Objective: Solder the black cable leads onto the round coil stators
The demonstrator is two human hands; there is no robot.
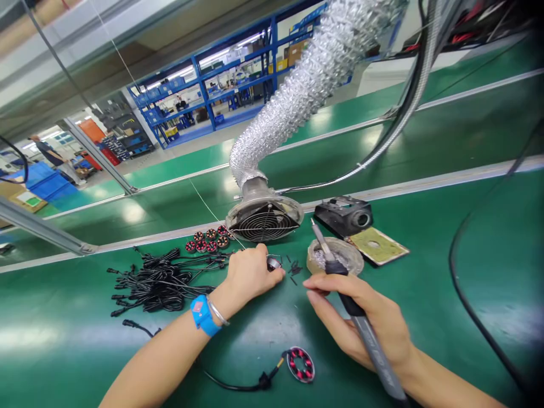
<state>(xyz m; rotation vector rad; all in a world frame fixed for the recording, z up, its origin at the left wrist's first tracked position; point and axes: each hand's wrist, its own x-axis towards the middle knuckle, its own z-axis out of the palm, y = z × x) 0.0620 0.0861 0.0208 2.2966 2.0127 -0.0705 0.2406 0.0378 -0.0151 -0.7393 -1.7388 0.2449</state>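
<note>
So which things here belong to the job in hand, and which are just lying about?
Likely in use:
soldering iron, in the right hand
small round part at the left hand
black cables
coil rings
fan hood
yellowish pad

Likely just around:
blue shelving
blue bins

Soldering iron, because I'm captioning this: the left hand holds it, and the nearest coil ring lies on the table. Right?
Not quite: the head view shows the soldering iron in the right hand, not the left hand. The nearest coil ring does lie on the table.
</note>
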